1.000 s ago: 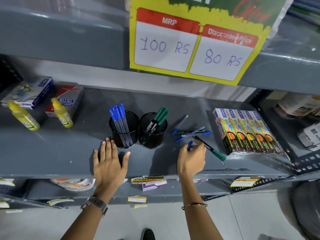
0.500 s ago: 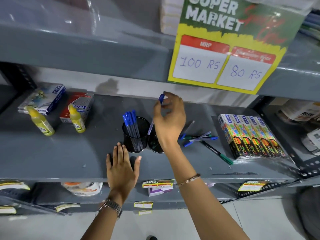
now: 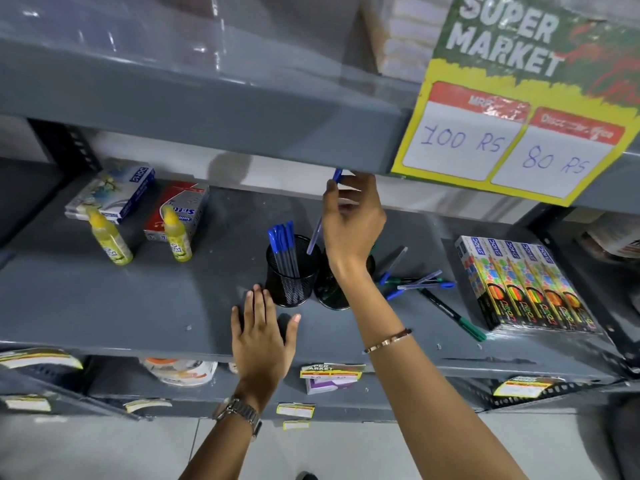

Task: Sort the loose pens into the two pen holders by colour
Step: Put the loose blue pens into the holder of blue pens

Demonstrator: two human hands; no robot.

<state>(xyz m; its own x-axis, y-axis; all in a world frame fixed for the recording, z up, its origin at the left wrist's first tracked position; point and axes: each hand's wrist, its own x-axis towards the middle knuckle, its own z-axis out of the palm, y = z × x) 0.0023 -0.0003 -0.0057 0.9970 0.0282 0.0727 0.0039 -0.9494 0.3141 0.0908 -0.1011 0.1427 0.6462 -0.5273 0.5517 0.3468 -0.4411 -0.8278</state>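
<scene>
Two black mesh pen holders stand side by side on the grey shelf (image 3: 138, 306). The left holder (image 3: 290, 282) carries several blue pens. The right holder (image 3: 329, 289) is largely hidden behind my right wrist. My right hand (image 3: 353, 226) is raised above the holders and grips a blue pen (image 3: 322, 216) that points steeply down, its tip just over the left holder's right rim. My left hand (image 3: 261, 337) lies flat, fingers apart, on the shelf in front of the left holder. Loose blue and green pens (image 3: 415, 282) lie right of the holders, one green pen (image 3: 453, 315) nearer the front.
Several neon pencil boxes (image 3: 519, 285) lie at the right of the shelf. Two yellow glue bottles (image 3: 107, 237) stand at the left before two flat boxes (image 3: 173, 209). The upper shelf (image 3: 207, 98) hangs low over my right hand, with a price sign (image 3: 512, 133) on it.
My right hand picked a blue pen from the loose pile and lifted it up and left over the holders. My left hand stayed flat on the shelf.
</scene>
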